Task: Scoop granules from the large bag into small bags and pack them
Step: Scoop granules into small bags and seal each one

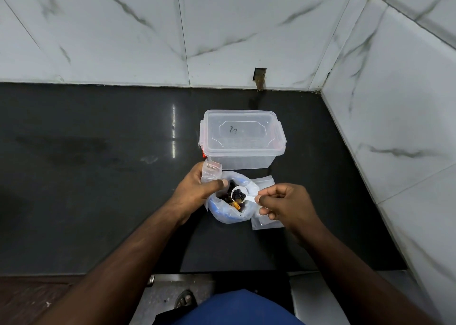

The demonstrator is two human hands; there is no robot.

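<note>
Mid-scoop: loaded scoop over the large bag, small bag waiting in the other hand.

Right hand (pixel 286 203) pinches the white scoop (pixel 238 194), full of dark granules, above the large bag (pixel 228 211) between the hands. Left hand (pixel 197 189) grips the small bag (pixel 209 171) at the large bag's rim. Next, by my read: carry the scoop level to the small bag's mouth, which looks barely open, then tip. Lidded container (pixel 243 137) beyond the hands.

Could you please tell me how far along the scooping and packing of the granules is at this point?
No filled small bag is visible. In hand: the right hand holds a small white scoop loaded with dark granules over the open large clear plastic bag, while the left hand grips a small clear bag. Left: filling, then packing; the lidded clear plastic box is closed.
</note>
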